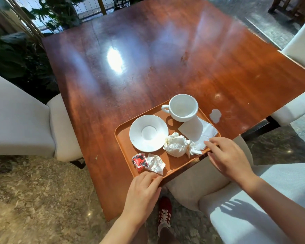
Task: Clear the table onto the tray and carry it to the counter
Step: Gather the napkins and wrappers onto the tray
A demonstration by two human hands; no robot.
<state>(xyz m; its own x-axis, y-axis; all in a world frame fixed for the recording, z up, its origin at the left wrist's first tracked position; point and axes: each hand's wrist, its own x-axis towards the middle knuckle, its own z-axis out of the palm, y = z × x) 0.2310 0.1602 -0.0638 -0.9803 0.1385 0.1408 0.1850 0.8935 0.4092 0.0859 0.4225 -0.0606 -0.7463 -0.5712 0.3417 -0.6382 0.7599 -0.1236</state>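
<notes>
- The brown tray (123, 138) lies at the table's (148, 59) near edge.
- On it a white cup (182, 107) stands upright, a saucer (148, 132) beside it.
- Also aboard: a flat napkin (198, 132), a crumpled napkin (177, 144), and wrappers (147, 162).
- A white scrap (215, 115) lies on the wood, just off the tray.

**Warm Browns, Plain Whites, One Spot of Red**

The table (165, 59) is a glossy reddish-brown wood with darker grain streaks and pale bluish-white glare patches. The tray (123, 143) is a flat orange-brown, close to the table's tone. The cup (182, 107) and the saucer (148, 132) are plain white, unpatterned. The folded napkin (199, 132) and the crumpled napkin (177, 144) are white too, the latter shaded grey in its creases. One wrapper (139, 162) is red with black and white print; the wrapper beside it (156, 163) is white with faint markings. The chairs (25, 120) are off-white. The floor (33, 199) is mottled beige-brown stone. A shoe (165, 211) is dark red with white stripes.
</notes>
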